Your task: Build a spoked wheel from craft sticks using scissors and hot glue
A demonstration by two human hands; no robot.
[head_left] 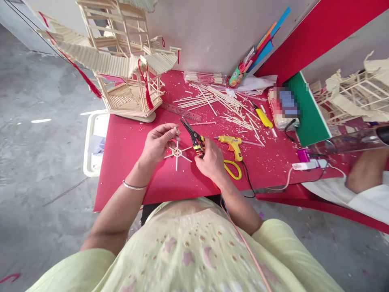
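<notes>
Stick star (177,153) is parked near the red table's (121,162) front edge, likely for easy reach. Pale bit (176,129) is pinched by the left hand (158,142), pliers (196,142) clutched in the right hand (212,160).

My left hand (158,142) can pass leftward over the red tabletop (118,162). Farther forward stands the stick pagoda (111,64); rightward, the glue gun (232,144).

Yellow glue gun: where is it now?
In the head view, the yellow glue gun lies on the red table, just right of the right hand, below the scattered sticks.
</notes>
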